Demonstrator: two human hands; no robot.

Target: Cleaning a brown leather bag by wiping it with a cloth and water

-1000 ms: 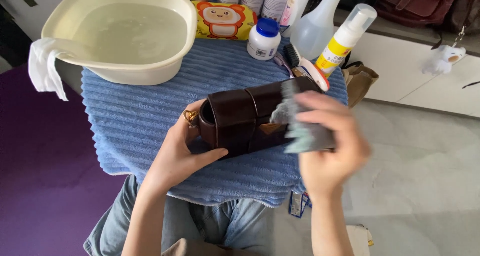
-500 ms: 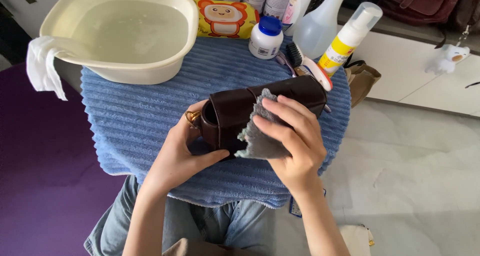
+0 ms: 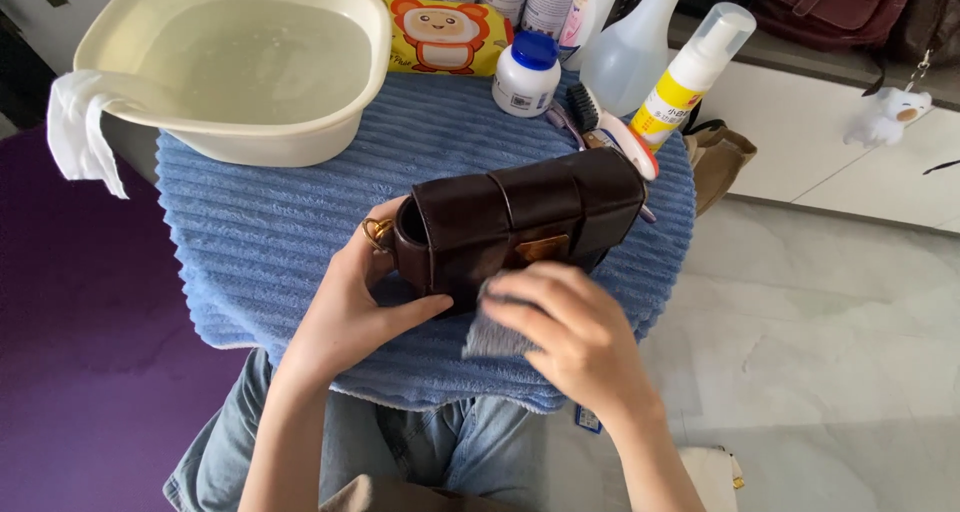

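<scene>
Handbag [image 3: 520,217], dark brown glossy leather, brass clasp, on blue towel [image 3: 270,242].

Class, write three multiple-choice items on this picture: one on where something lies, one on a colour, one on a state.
1. Where does the dark brown leather bag lie?
A. in the basin
B. on the blue ribbed towel
C. on the floor

2. What colour is the cap of the small white bottle?
A. blue
B. red
C. green

3. What state is the cream basin in?
A. empty
B. upside down
C. filled with water

Answers:
1 B, the bag rests on the towel, steadied by the left hand.
2 A, its screw cap is blue.
3 C, water shows inside; the right hand presses a grey cloth to the bag.
</scene>
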